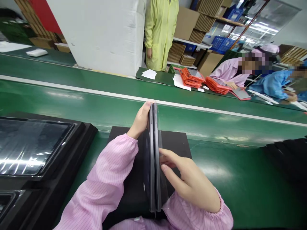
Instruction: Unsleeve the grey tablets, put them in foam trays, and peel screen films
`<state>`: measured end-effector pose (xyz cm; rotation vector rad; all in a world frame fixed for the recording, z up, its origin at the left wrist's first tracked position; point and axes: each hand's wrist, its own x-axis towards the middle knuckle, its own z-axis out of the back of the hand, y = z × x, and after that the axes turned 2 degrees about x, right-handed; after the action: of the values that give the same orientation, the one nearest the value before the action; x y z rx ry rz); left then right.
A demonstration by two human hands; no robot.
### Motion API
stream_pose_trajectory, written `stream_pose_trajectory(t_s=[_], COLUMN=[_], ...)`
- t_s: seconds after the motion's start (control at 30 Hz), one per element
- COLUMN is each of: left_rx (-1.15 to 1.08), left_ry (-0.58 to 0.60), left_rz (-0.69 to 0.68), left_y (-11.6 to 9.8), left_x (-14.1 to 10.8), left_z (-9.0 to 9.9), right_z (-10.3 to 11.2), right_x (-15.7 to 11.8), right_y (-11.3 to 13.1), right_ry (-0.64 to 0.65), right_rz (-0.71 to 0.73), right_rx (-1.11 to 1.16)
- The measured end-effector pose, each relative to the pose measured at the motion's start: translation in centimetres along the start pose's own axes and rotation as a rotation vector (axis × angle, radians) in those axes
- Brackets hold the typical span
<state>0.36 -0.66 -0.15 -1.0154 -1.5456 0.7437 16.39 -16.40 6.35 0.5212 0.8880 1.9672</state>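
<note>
Two grey tablets [153, 159] stand on edge, side by side, with a thin gap between them and their side buttons facing up. Clear film sticks out past the right-hand one. My left hand [142, 116] is closed around their far end, its thumb near the top edge. Against the right face, my right hand [184, 174] has its thumb and fingers apart, fingertips at the film and not wrapped around anything. Below the tablets lies a flat black pad [176, 140].
At left are black foam trays [79, 147] with a film-covered tablet [33, 143]. Dark stacked pieces [287, 156] stand at right. Beyond the green bench [216, 179], a person in yellow [160, 35] stands, and others work near orange-red sleeves [192, 78].
</note>
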Motion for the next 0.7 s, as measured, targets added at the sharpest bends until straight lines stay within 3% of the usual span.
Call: stream_pose_trajectory(t_s=[0.47, 0.7], left_rx=[0.079, 0.053], left_ry=[0.014, 0.059], left_rz=[-0.029, -0.013], left_y=[0.3, -1.1], left_x=[-0.1, -0.6], left_z=[-0.1, -0.6], right_z=[0.6, 0.9], right_x=[-0.2, -0.5], right_y=[-0.9, -0.6], right_ry=[-0.013, 0.007], right_rz=[0.024, 0.036], right_rx=[0.057, 0.122])
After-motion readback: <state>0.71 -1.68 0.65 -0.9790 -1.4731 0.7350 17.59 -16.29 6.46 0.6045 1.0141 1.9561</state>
